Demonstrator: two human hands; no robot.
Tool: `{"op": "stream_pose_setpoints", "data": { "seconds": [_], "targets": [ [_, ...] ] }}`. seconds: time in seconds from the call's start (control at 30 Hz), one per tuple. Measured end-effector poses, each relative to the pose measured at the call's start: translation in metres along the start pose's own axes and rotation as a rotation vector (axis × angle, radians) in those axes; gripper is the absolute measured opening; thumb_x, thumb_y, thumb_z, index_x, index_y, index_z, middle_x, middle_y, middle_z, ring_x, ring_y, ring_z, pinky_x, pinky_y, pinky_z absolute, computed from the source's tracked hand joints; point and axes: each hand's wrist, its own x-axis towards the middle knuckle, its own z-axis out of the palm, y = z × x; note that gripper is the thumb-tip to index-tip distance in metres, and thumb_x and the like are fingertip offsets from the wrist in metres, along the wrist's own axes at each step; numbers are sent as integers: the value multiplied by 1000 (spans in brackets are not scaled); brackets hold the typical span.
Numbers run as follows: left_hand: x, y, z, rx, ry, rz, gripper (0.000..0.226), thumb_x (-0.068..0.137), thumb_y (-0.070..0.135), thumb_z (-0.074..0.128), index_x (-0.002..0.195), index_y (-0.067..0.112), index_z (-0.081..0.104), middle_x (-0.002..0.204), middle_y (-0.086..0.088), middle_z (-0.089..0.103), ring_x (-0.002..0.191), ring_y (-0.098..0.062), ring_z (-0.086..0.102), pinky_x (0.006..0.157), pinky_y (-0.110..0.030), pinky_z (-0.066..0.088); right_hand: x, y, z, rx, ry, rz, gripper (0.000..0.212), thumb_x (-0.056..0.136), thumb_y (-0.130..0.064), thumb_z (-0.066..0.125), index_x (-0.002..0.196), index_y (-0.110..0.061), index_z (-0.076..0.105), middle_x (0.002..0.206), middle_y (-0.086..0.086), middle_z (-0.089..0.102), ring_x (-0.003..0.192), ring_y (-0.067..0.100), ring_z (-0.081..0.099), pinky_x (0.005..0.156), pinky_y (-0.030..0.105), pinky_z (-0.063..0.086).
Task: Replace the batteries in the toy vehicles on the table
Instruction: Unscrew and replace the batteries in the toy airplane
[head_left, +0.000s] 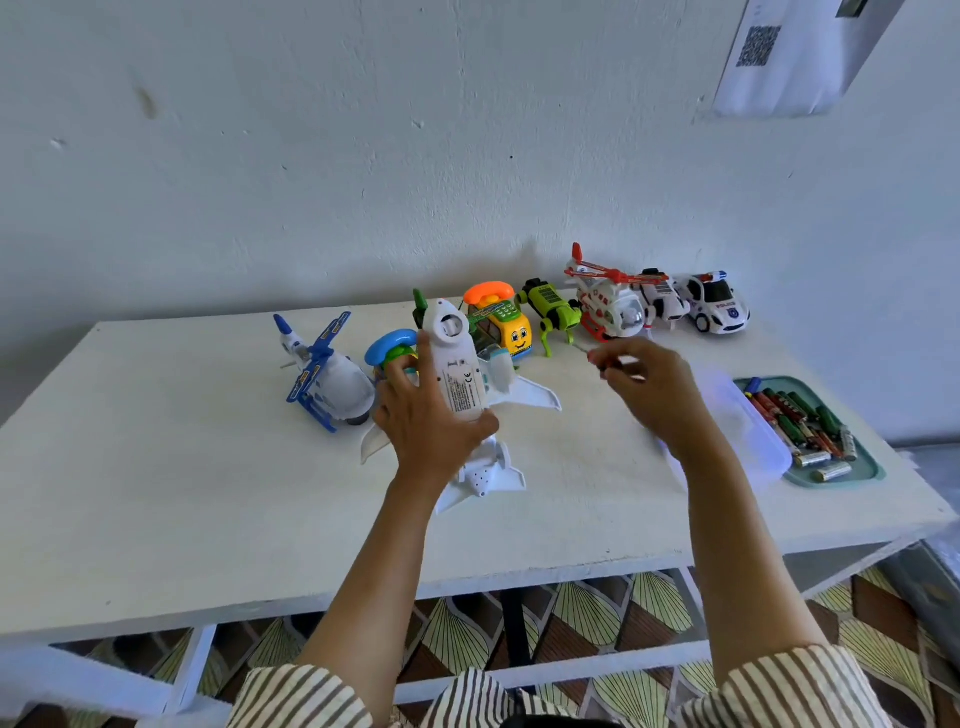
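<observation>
While the left hand (431, 415) grips the plane (460, 376) belly-up on the table (156, 493), the right hand (649, 389) pinches a thin red-tipped tool (591, 356) just right of it; batteries (797, 418) lie farther right.

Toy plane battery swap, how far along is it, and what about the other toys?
Nothing looks finished yet. In hand: the left hand grips the white plane belly-up, and the right hand pinches a small blurred tool, perhaps a screwdriver. No compartment looks open. Left: fitting batteries from the tray, then the other toys lined up behind.
</observation>
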Motion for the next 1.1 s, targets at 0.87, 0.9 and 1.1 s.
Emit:
{"op": "stream_pose_setpoints", "data": {
  "seconds": [0.87, 0.9, 1.1],
  "targets": [
    [-13, -12, -17, 75, -15, -18, 121, 62, 62, 77, 153, 20, 9, 141, -15, 30, 125, -32, 33, 98, -45, 32, -6, -44, 125, -453, -81, -656, 37, 74, 3, 55, 110, -4, 66, 106, 19, 60, 92, 36, 60, 62, 40, 57],
    [-13, -12, -17, 77, -3, -19, 119, 62, 61, 76, 153, 20, 11, 140, -15, 31, 124, -32, 34, 97, -45, 34, -6, -44, 129, -470, -89, -666, 39, 74, 0, 57, 112, -4, 65, 108, 20, 60, 93, 37, 60, 63, 41, 57],
    [-12, -13, -15, 89, 27, -25, 114, 63, 58, 76, 152, 18, 18, 136, -15, 36, 120, -33, 39, 92, -46, 38, -3, -37, 135, -380, -23, -706, 34, 84, -15, 42, 98, -2, 70, 104, 21, 62, 91, 39, 60, 64, 41, 57]
  ]
}}
